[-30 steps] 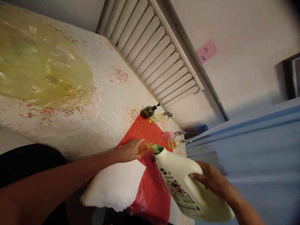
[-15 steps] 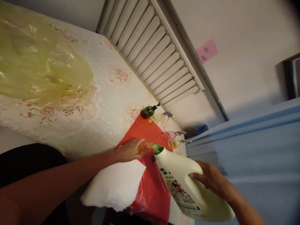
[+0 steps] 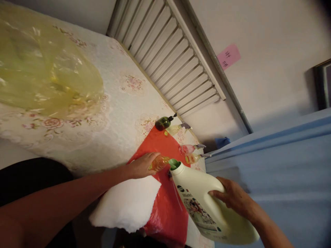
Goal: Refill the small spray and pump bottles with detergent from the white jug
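red sheet [image 3: 170, 213] on floral tablecloth [image 3: 116, 131] | blue fabric [image 3: 284, 165] beside | left fingers [image 3: 153, 156] — round bottle [image 3: 160, 163] | right fingers [image 3: 217, 195] — round jug [image 3: 200, 193]

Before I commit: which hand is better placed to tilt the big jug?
Probably the right hand: it grips the jug. The left hand is busy holding the small bottle at the jug's green spout.

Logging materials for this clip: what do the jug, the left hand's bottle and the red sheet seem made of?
Pale jug: probably moulded plastic, soft sheen, given its smooth curved body.
Small bottle: clear, glossy, plastic or glass; amber shows through.
Red sheet: likely thin plastic, its creases shiny.
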Tool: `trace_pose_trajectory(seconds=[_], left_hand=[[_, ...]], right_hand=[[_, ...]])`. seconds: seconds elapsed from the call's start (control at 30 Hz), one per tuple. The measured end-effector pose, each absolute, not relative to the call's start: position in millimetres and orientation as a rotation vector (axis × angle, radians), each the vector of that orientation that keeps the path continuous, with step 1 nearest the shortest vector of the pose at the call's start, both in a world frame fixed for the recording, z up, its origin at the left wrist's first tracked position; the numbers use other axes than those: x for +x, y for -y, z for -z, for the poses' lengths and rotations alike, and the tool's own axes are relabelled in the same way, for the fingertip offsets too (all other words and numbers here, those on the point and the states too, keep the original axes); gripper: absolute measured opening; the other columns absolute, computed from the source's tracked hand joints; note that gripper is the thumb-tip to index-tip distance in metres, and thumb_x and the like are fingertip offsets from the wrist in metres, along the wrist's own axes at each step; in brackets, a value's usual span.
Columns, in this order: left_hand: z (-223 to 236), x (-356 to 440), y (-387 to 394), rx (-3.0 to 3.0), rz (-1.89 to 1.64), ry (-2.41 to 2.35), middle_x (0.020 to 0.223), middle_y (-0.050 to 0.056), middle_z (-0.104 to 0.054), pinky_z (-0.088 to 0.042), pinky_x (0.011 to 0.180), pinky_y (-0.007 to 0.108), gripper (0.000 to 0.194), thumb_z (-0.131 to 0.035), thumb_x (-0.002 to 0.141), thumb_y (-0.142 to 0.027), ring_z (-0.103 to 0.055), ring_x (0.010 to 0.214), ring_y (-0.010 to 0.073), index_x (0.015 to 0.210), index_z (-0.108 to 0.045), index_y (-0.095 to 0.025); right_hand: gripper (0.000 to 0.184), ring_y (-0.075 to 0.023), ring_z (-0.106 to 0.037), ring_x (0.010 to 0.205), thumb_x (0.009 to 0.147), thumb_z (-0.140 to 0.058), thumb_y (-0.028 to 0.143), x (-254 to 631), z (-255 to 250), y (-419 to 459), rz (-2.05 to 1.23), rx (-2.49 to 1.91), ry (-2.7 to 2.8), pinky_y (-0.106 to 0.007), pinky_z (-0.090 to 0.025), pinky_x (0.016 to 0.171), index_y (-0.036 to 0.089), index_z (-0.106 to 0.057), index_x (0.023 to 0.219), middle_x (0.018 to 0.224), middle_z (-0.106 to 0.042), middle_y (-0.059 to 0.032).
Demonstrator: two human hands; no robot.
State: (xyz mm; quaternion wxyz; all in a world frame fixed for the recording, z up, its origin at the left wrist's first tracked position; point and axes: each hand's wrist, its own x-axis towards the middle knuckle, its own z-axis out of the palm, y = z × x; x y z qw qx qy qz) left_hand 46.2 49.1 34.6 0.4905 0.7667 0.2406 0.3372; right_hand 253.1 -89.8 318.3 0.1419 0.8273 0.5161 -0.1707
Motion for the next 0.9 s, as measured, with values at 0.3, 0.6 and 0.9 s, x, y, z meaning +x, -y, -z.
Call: trace_pose_trajectory(seconds=[0.3,0.6,0.9], left_hand=[[-33.4,46.9,-48.8,1.868,-0.817,-0.59,0.147,0.01,-0.047,-0.035,0.113,0.045,0.077,-0.067,0.072,-0.025,-0.041,0.137,0.031,0.143,-0.036,-0.025],[-38.1,44.5,-48.1,1.865,-0.812,-0.582,0.144,0.01,-0.049,-0.036,0.113,0.047,0.077,-0.066,0.071,-0.023,-0.042,0.136,0.0313,0.142,-0.037,-0.025],[-32.2,46.7,-49.4,1.873,-0.817,-0.582,0.146,0.009,-0.046,-0.035,0.114,0.045,0.078,-0.066,0.07,-0.023,-0.041,0.137,0.0299,0.143,-0.036,-0.027]], right_hand=[[0.03,-0.0189,-0.061,0.067,0.077,-0.061,0.045,251.0,-318.6,89.0,0.458,2.405,-1.472,-0.026,-0.044,0.06,0.018,-0.07,0.089,0.075,-0.07,-0.0047],[0.031,-0.0172,-0.058,0.065,0.078,-0.059,0.044,255.0,-317.9,89.3,0.503,2.386,-1.491,-0.025,-0.042,0.057,0.017,-0.067,0.089,0.074,-0.069,-0.0045],[0.032,-0.017,-0.057,0.065,0.078,-0.059,0.046,253.1,-318.6,88.6,0.508,2.384,-1.492,-0.025,-0.04,0.056,0.017,-0.066,0.09,0.075,-0.068,-0.0046]])
